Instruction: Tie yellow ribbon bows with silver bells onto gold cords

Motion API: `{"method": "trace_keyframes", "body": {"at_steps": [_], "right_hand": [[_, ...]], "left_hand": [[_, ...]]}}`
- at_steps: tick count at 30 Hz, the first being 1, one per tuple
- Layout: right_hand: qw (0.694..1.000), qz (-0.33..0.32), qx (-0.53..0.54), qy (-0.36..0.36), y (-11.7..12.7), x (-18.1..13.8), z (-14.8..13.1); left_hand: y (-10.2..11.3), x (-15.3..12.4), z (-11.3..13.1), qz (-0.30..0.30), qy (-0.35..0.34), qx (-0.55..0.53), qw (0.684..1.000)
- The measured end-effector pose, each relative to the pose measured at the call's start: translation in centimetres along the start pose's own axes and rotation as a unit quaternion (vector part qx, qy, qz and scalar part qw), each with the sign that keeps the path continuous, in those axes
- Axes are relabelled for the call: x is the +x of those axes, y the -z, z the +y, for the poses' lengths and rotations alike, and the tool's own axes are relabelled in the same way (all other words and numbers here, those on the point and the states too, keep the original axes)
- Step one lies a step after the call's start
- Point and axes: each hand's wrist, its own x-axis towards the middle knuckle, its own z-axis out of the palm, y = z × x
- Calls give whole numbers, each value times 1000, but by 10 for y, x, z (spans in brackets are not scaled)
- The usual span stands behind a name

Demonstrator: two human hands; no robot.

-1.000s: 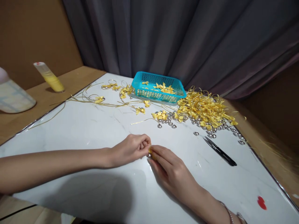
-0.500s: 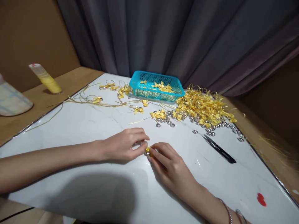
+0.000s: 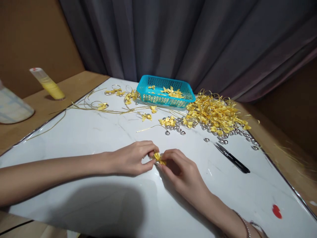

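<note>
Between my two hands, just above the white tabletop [image 3: 99, 195], is a small yellow ribbon bow [image 3: 157, 156] with a silver bell-like bead [image 3: 156, 162] at its lower side. The fingertips of my left hand [image 3: 135, 158] pinch the bow's left side. Thumb and fingers of my right hand [image 3: 184, 172] close on its right side. Fingers cover parts of the bow. Beyond my hands lie a loose yellow bow [image 3: 146, 116] and a short gold cord [image 3: 151, 128].
A turquoise basket [image 3: 166, 102] with several bows stands at the back. Right of it is a heap of yellow bows [image 3: 215, 112] with silver beads [image 3: 223, 141]. Black thread snips [image 3: 232, 158] lie to the right, and a red piece [image 3: 276, 211] sits near the front right.
More of the yellow bow shows between my hands now. My left fingers have lowered and closed on it, while the right hand's fingers have shifted and arched a little.
</note>
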Motion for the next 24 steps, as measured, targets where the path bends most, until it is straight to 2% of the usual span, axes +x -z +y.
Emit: {"method": "trace_keyframes", "body": {"at_steps": [5, 15, 24], "right_hand": [[995, -3, 51, -90, 3, 7, 2], [993, -37, 49, -102, 4, 13, 3], [975, -85, 138, -152, 11, 18, 6]], "left_hand": [[-2, 0, 1, -3, 6, -21, 1000], [-8, -2, -1, 15, -30, -41, 999], [-8, -3, -5, -5, -81, -25, 996]]}}
